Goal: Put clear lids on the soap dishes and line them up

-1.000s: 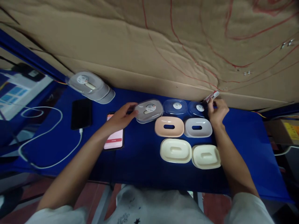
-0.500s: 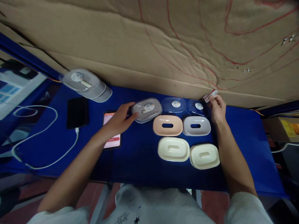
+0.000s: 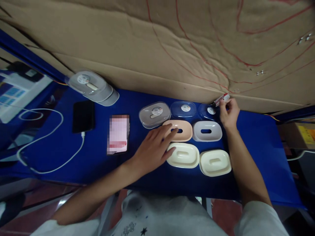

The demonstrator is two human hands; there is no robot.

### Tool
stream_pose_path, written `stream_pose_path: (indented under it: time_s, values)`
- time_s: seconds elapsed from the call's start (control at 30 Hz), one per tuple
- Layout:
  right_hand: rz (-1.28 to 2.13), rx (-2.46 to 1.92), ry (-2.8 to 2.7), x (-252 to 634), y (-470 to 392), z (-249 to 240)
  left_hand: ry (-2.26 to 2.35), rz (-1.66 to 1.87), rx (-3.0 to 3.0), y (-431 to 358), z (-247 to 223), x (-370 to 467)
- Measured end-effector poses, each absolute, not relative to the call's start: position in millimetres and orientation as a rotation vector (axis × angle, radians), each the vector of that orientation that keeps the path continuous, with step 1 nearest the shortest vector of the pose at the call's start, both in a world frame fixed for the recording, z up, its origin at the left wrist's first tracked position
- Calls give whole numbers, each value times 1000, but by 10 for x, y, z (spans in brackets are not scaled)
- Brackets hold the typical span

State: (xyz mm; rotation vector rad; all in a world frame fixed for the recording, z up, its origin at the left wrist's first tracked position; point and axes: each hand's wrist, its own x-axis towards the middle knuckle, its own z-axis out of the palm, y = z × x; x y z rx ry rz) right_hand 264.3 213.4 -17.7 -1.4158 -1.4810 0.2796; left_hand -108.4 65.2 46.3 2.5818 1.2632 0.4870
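Observation:
My left hand (image 3: 154,146), fingers spread, reaches over the left end of the peach oval dish (image 3: 183,137) with the slot in its middle. Its thumb is at the edge of a cream oval lid (image 3: 193,160). My right hand (image 3: 228,113) pinches a red-and-white marker (image 3: 221,98) with a dark end, above the right transparent cover (image 3: 206,109). Beside that cover is another transparent cover (image 3: 177,109). Below them sit a pale grey slotted dish (image 3: 214,136) and a second cream lid (image 3: 223,167). A grey dish with a clear cover (image 3: 147,116) lies at the row's left end.
Stacked covered dishes (image 3: 103,87) stand at the back left, against the cardboard wall (image 3: 123,49). A phone with a lit screen (image 3: 118,132) and a dark phone (image 3: 83,116) on a white cable (image 3: 61,172) lie on the blue tabletop (image 3: 258,154).
My left hand has let go of the grey covered dish and moved right and toward me, over the peach dish. My right hand stays near the same spot, the marker turned slightly.

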Motion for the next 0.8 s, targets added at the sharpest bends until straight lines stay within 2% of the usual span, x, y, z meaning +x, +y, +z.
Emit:
stream_pose_path:
  time_s: [0.2, 0.4, 0.7, 0.8]
  values:
    - [286, -1381, -1470, 2607, 2211, -182, 1034, 193, 2769, 380, 312, -833]
    - [366, -1295, -1354, 2622, 2318, -243, 1021, 84, 2796, 158, 190, -799]
    - [369, -1289, -1335, 2644, 2362, -295, 940, 118, 2559, 130, 222, -855]
    - [368, -1293, -1333, 2637, 2375, -303, 944, 277, 2512, 216, 324, -883]
